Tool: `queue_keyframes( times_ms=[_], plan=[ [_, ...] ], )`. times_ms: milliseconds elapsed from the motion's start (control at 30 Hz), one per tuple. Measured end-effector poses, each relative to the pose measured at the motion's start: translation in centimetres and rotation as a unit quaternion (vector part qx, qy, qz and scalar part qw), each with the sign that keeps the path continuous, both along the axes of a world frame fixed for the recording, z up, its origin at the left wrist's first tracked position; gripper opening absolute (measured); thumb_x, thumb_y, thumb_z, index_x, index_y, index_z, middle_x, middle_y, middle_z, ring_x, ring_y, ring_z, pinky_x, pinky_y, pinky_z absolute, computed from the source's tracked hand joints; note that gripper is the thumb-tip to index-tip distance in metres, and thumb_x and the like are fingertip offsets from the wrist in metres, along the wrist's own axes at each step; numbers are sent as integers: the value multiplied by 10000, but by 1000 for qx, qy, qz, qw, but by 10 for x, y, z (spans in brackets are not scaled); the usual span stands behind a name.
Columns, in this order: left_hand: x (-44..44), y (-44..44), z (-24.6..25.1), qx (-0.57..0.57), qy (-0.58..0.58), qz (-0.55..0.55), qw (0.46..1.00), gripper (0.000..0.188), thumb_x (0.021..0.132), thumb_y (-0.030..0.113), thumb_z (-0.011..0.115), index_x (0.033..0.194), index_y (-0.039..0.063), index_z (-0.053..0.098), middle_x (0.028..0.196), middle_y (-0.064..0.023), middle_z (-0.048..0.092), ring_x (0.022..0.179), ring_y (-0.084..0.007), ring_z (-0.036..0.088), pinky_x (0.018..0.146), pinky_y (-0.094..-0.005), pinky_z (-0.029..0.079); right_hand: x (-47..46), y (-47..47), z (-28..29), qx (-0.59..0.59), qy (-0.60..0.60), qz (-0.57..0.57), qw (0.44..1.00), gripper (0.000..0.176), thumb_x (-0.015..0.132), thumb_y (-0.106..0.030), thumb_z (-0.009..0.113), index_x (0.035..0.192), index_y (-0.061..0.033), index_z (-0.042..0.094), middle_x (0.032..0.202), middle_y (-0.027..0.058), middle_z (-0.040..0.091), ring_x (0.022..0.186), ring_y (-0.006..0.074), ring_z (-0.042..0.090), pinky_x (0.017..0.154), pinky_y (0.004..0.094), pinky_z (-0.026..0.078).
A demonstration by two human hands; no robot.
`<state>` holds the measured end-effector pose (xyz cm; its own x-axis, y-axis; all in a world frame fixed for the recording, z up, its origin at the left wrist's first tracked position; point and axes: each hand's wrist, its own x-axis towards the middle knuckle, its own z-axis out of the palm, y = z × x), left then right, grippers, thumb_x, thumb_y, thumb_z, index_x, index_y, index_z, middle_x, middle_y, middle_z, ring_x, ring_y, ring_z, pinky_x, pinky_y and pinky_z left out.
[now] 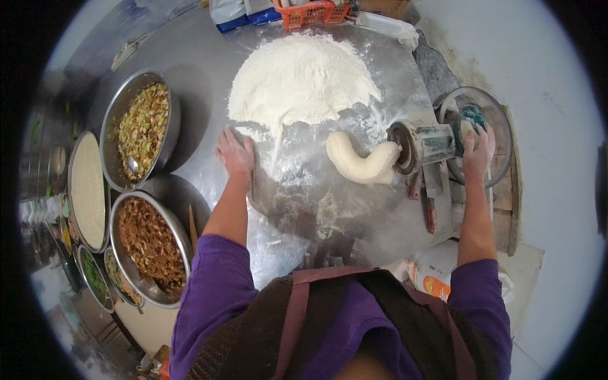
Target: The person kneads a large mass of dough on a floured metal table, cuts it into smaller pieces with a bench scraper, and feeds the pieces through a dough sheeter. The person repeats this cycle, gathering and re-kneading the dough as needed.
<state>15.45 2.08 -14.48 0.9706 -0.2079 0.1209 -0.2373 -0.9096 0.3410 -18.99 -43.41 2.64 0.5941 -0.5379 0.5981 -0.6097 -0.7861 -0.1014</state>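
Observation:
My left hand (236, 154) rests palm down on the floury metal tabletop (199, 142), left of a broad mound of white flour (304, 78); it holds nothing and its thumb is apart from the fingers. Over at the right edge, my right hand (477, 147) is at a green oval piece (471, 116) with something pale near the fingertips. Whether it grips that piece I cannot tell. Beside it a worn cylindrical container (430, 142) lies on its side, its dark round end touching a thick curved roll of dough (363, 161).
A knife (431, 213) lies near the right edge, by a grey ring-shaped rim (506, 142). On the left stand metal bowls of chopped vegetable filling (145, 128) and brown filling (154, 242), plus a pale-filled basin (89, 190). An orange basket (311, 14) sits at the back.

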Motion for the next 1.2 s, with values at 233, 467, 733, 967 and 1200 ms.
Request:
queue_keyframes(
  times_ms=[233, 467, 733, 967, 1200],
  plan=[
    [-9, -31, 22, -10, -13, -214, 977, 464, 873, 197, 554, 1293, 9, 488, 1342, -223, 468, 1285, -374, 395, 1103, -510, 248, -4, -4, 2, 42, 22, 27, 999, 335, 943, -281, 523, 1152, -24, 573, 1262, 193, 529, 1178, 367, 476, 997, 447, 376],
    [-51, -29, 27, -66, 51, -224, 971, 430, 934, 254, 481, 1296, 22, 504, 1436, -230, 374, 1361, -351, 319, 1134, -487, 211, -5, -2, -1, 54, 36, 7, 998, 299, 942, -251, 512, 1127, -26, 579, 1150, 161, 596, 1096, 347, 531, 947, 413, 413],
    [-164, -20, 71, 188, 211, -525, 803, 665, 905, 505, 475, 1471, 201, 302, 1529, -187, 213, 1443, -317, 134, 1148, -556, 73, 1, 3, 8, 100, 12, -9, 995, 298, 942, -292, 504, 1050, -38, 617, 1041, 155, 610, 988, 340, 568, 856, 412, 444],
    [-142, -2, 35, 123, 123, -318, 932, 675, 898, 452, 537, 1459, 135, 337, 1538, -201, 177, 1418, -372, 173, 1134, -550, 95, 1, 3, 0, 112, 17, -33, 993, 288, 920, -323, 514, 1019, -76, 622, 1001, 146, 617, 972, 334, 580, 839, 414, 455],
    [-156, -92, 48, -409, 347, -126, 835, 649, 967, 386, 463, 1405, -68, 309, 1393, -231, 409, 1298, -314, 390, 1072, -369, 316, -21, 47, 22, 149, -154, 170, 962, 182, 854, -188, 584, 982, -63, 619, 954, 142, 614, 909, 353, 572, 809, 431, 458]
  ],
)
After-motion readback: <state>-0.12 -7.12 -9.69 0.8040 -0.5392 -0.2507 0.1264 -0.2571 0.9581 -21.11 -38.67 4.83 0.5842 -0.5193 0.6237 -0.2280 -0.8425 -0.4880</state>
